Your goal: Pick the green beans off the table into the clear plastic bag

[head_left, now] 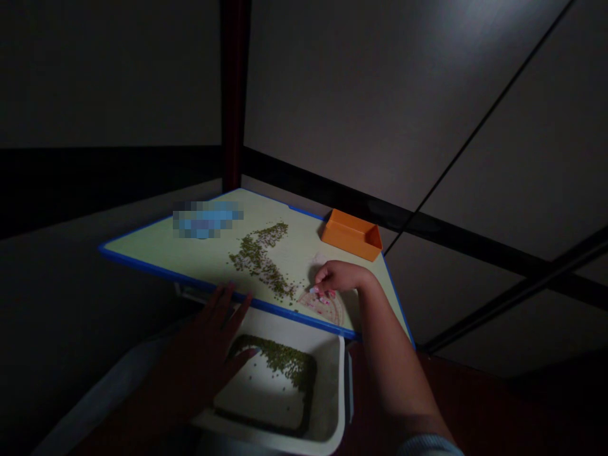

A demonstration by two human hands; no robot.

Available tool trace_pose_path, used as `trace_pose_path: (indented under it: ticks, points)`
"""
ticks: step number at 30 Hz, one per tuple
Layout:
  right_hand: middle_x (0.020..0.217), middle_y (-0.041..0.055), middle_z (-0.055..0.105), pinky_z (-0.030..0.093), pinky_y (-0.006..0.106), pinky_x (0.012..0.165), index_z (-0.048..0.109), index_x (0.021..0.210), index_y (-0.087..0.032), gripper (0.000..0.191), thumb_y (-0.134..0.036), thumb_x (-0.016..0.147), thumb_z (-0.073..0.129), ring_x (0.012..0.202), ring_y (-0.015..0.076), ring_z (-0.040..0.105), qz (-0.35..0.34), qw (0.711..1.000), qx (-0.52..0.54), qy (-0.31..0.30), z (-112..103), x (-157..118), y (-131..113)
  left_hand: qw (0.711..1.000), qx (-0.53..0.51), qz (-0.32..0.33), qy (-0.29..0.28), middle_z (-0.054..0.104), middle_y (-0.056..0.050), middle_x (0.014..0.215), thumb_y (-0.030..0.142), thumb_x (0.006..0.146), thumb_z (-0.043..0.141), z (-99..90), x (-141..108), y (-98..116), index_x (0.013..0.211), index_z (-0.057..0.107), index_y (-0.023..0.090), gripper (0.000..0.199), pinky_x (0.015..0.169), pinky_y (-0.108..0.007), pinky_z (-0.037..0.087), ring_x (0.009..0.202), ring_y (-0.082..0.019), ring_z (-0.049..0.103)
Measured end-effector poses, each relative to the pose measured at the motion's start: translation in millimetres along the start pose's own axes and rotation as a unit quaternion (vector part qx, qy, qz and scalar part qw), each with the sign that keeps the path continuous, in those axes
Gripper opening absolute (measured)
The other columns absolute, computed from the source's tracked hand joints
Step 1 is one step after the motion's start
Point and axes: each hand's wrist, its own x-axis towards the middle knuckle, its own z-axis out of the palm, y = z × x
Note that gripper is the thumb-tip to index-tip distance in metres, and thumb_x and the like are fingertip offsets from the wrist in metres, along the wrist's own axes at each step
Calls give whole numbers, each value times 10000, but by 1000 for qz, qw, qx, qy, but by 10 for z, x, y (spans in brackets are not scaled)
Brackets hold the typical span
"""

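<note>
My left hand (209,351) is in deep shadow at the table's front edge. Its fingers are spread, with their tips by the blue rim and the thumb above a white tub. My right hand (339,277) is low over the tabletop, fingers curled and pinched together. Whatever lies between the fingertips is too small to make out. Small pink pieces (325,297) lie just under those fingertips, on a semicircular sheet like a protractor (332,311). To the left of them, small green grains (259,258) are strewn in a rough band across the table.
The pale table (156,246) has a blue rim. An orange box (349,233) stands at its back right. A blue item (209,220), blurred out, lies at the left. Below the front edge, the white tub (338,380) holds more green grains. Dark wall panels (332,95) rise behind.
</note>
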Motion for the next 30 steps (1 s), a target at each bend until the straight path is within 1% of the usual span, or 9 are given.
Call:
trace_pose_path:
  ticks: [5,10,15,20,24,30]
  points:
    - [552,-28,596,393,219,590,650,649,-134,192,-218,821,626,499,83,486,6,1000,-12,21,-4,11,9,1000,3,-2,1,384,-196,1535,640,854,440,-7,-3,8,1450,420,172,758,980,-497,479,1395,-391,388]
    - [564,-24,604,396,225,591,642,643,-136,179,-229,796,651,508,91,498,11,1000,-3,19,21,43,-1,1000,12,-4,0,402,-203,1524,675,842,424,-2,4,12,1437,438,168,781,972,-490,482,1385,-390,405]
    - [548,-27,596,385,218,586,650,644,-138,176,-199,805,615,510,91,497,11,999,-28,40,-2,4,-2,1000,14,-4,-7,390,-218,1525,655,846,434,-9,9,16,1441,432,164,771,965,-498,493,1391,-400,392]
    - [557,-33,595,386,215,581,642,641,-139,157,-152,790,593,506,85,492,3,1000,-21,16,11,13,-9,1000,6,-5,-3,368,-212,1539,667,853,413,6,3,14,1444,428,167,774,979,-508,485,1408,-397,364]
    - [558,-33,589,393,216,588,630,636,-139,180,-180,808,598,505,81,484,-9,1000,-7,5,43,38,-20,1000,3,-3,-5,368,-207,1540,668,855,411,25,-7,1,1450,418,172,775,998,-511,476,1410,-393,362]
    - [547,-35,578,392,218,577,629,651,-138,195,-229,823,628,505,84,482,-25,1000,-2,-7,55,68,1,1000,24,7,1,366,-220,1539,649,855,430,32,-1,-3,1473,377,183,776,964,-507,501,1401,-404,374]
